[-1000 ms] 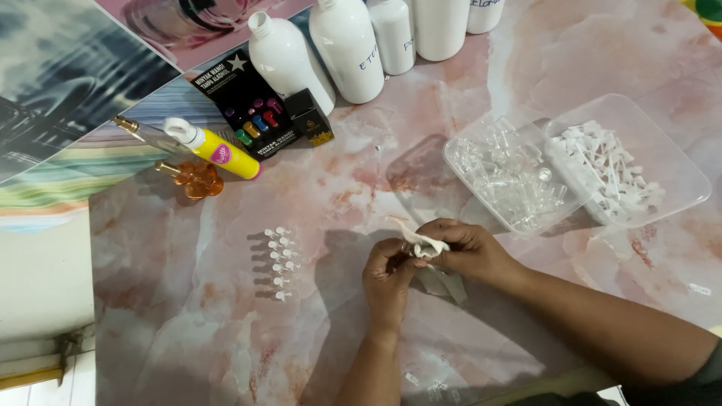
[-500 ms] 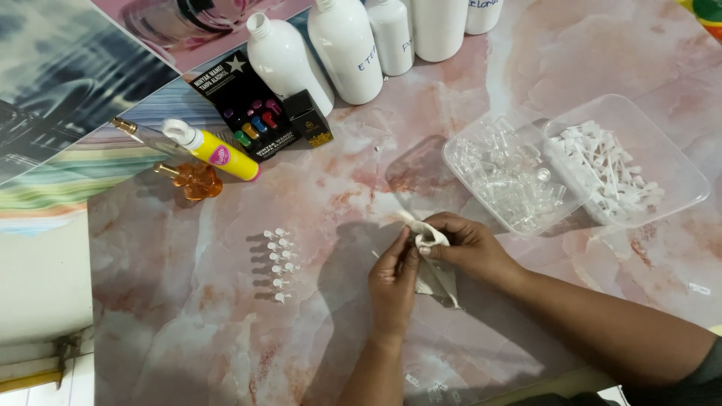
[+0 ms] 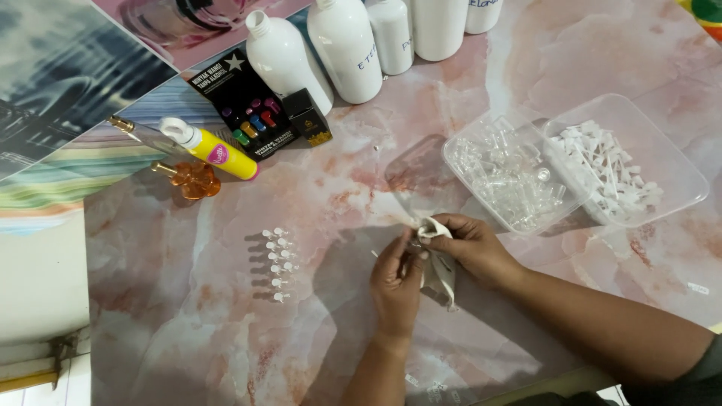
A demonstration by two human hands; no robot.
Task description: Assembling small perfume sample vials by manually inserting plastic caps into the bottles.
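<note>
My left hand [image 3: 397, 280] and my right hand [image 3: 468, 245] meet over the pink marbled table [image 3: 188, 331]. Between their fingertips they pinch a small clear vial [image 3: 414, 242], and my right hand also grips a white cloth [image 3: 440, 267] that hangs down below it. To the left, several small clear vials with white caps [image 3: 277, 263] lie in a column on the table.
Two clear plastic trays stand at the right: one with clear vials [image 3: 505, 179], one with white caps [image 3: 613, 167]. White bottles [image 3: 346, 49] line the back. A yellow bottle [image 3: 214, 153], an orange flower-shaped bottle [image 3: 192, 180] and black boxes [image 3: 252, 113] lie at the back left.
Both hands shifted slightly as they worked the vial and cloth; the cloth now hangs lower under my right hand. Nothing else moved.
</note>
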